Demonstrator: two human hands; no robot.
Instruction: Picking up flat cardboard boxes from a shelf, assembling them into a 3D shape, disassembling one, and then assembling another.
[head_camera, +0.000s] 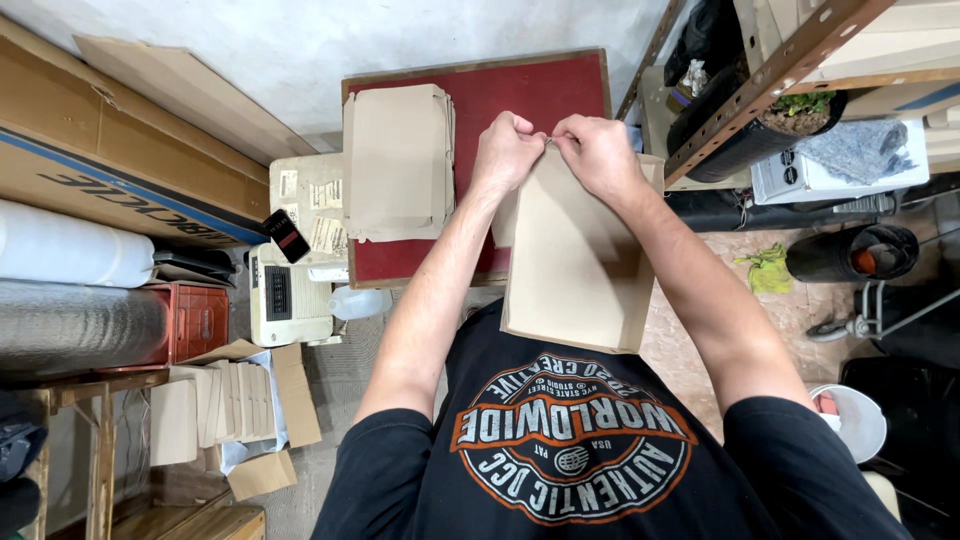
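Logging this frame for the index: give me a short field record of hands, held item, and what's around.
left hand: pinches top edge of the paper bag
right hand: pinches the same edge, beside the left
bag state: flat, brown, held against the torso
table: red top, under the hands
bag stack: brown, flat, on the table's left side
shelf rack: to the right

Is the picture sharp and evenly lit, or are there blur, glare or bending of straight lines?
Head view: light is soft and even, no strong glare; the left hand, right hand and the brown paper bag they pinch are sharp; the metal shelf rail leans from wide-angle distortion; the lower right corner lies in dark shadow.
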